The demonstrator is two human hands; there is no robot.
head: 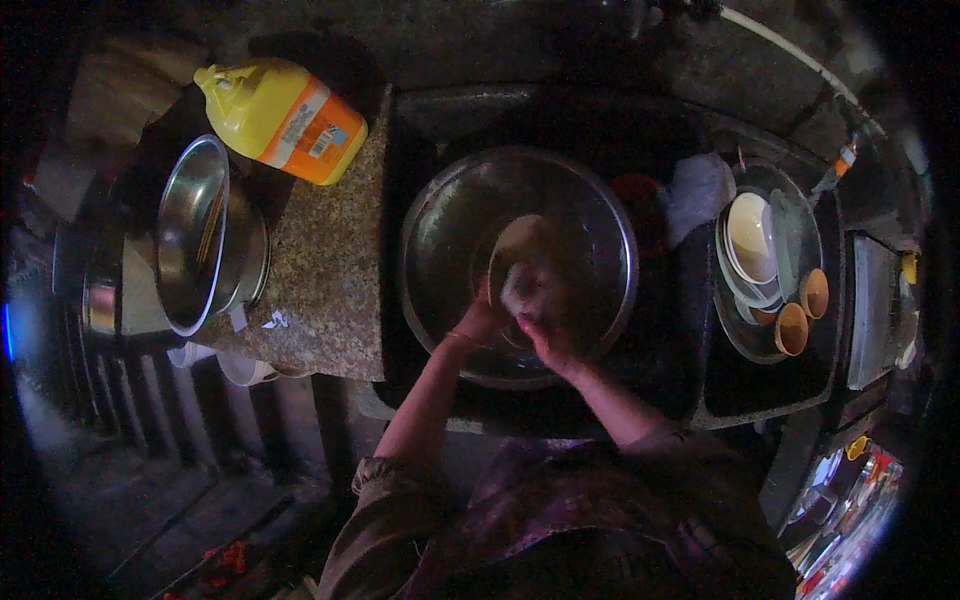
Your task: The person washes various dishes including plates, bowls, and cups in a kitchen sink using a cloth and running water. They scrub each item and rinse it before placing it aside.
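Observation:
A wide metal basin (442, 217) sits in the dark sink in front of me. Inside it, a bowl (523, 234) is tilted on its side, blurred and dim. My left hand (480, 319) grips the bowl's left edge, its fingers mostly hidden by shadow and the bowl. With my right hand (543, 341) I press a pale, wadded cloth or sponge (516, 291) against the bowl; the blur leaves its exact kind unclear. Both forearms reach over the basin's near rim.
On the left, a speckled stone counter (330, 277) carries a yellow plastic jug (262, 112) and a tilted metal bowl (176, 247) with chopsticks (210, 229). Right of the basin lie a pale cloth (699, 193), stacked white bowls (750, 232) and two small brown cups (791, 330), (814, 292).

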